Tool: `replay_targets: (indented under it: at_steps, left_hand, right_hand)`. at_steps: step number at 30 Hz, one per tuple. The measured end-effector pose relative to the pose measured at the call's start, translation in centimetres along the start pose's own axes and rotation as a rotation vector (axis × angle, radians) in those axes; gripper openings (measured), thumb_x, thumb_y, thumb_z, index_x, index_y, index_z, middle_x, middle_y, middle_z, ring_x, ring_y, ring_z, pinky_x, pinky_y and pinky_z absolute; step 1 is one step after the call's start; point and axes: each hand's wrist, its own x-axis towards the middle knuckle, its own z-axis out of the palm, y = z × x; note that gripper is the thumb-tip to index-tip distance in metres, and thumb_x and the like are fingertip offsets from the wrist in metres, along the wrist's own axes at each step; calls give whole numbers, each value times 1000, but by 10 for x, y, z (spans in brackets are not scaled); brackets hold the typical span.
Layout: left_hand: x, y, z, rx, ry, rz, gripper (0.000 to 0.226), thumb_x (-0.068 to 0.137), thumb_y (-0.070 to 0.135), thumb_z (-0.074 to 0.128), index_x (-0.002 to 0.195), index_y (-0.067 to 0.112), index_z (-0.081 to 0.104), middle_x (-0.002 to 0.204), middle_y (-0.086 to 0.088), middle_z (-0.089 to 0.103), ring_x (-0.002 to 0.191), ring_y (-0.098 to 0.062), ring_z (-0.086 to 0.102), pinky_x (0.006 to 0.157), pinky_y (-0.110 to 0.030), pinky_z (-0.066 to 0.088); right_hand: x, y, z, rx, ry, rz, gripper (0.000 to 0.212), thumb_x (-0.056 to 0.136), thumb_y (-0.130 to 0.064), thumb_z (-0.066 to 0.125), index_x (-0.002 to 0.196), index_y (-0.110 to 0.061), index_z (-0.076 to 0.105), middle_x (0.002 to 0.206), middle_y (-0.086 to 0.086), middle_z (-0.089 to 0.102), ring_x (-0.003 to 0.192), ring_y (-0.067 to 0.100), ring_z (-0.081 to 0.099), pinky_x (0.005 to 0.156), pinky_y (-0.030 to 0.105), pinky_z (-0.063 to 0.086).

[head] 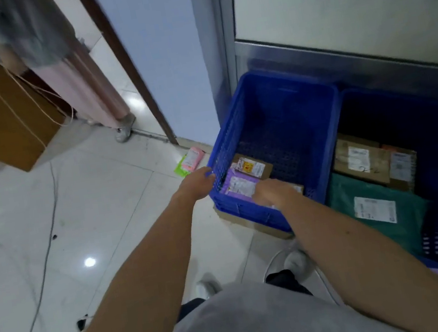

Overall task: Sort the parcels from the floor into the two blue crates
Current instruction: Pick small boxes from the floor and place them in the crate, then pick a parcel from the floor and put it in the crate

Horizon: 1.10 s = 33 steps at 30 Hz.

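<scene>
hands are both at the left blue crate, which stands on the tiled floor touching the right blue crate. the left hand grips the near-left corner of that crate's rim, fingers curled over the edge. the right hand reaches inside and rests on a purple parcel; blur hides whether it grips it. a small cardboard box lies just behind the purple parcel. the right crate holds a green mailer and cardboard boxes. a pink parcel lies over a light green parcel on the floor by the wall, near the left crate.
</scene>
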Motion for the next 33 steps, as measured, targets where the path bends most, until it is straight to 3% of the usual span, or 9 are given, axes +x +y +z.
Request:
replay_targets:
  at_steps: [4, 7, 9, 14, 21, 26, 33]
  left_hand:
    - [-3, -64, -21, 0, 15, -10, 49, 103, 41, 42, 150, 25, 42, 158, -5, 36, 143, -27, 35, 115, -34, 27]
    - [0, -108, -35, 2, 15, 2, 49, 103, 42, 43, 148, 25, 44, 157, -7, 37, 142, -29, 37, 115, -35, 27]
    - [4, -130, -46, 5, 17, 9, 49, 102, 42, 44, 148, 25, 45, 156, -9, 39, 141, -31, 38, 114, -35, 29]
    - [22, -160, -75, 6, -4, 25, 48, 102, 41, 43, 146, 24, 45, 154, -12, 41, 139, -33, 40, 112, -37, 31]
    - [77, -159, -110, -15, -35, 52, 47, 103, 41, 41, 148, 26, 43, 156, -8, 39, 140, -32, 39, 113, -39, 30]
    - [122, -155, -131, -56, -41, 37, 45, 103, 39, 41, 146, 26, 45, 155, -6, 41, 139, -30, 41, 114, -37, 30]
    - [184, -141, -140, -48, -109, 62, 43, 103, 39, 43, 144, 30, 48, 147, -9, 50, 131, -33, 49, 110, -40, 37]
  right_hand:
    - [1, -56, -1, -25, 25, 10, 41, 105, -30, 39, 133, -5, 56, 131, 13, 59, 111, 28, 59, 83, 34, 44]
    - [8, -93, 6, -7, 35, 28, 39, 103, -29, 39, 125, -6, 62, 110, 8, 63, 88, 23, 57, 74, 32, 43]
    - [10, -116, 8, 1, 39, 20, 37, 104, -27, 40, 126, -5, 59, 107, 10, 60, 83, 22, 55, 71, 32, 43]
    - [15, -162, 4, -18, 40, 7, 44, 104, -33, 39, 135, -4, 53, 135, 17, 56, 119, 33, 56, 98, 41, 48]
    - [64, -179, -19, 16, 89, 25, 37, 101, -24, 37, 124, -3, 58, 126, 19, 61, 111, 35, 60, 91, 42, 50]
    - [118, -190, -55, 58, 107, 19, 31, 98, -22, 41, 113, -3, 61, 122, 20, 64, 108, 36, 61, 78, 34, 44]
    - [174, -197, -81, 205, 83, 52, 38, 98, -26, 40, 124, -5, 57, 127, 18, 60, 113, 35, 59, 89, 39, 49]
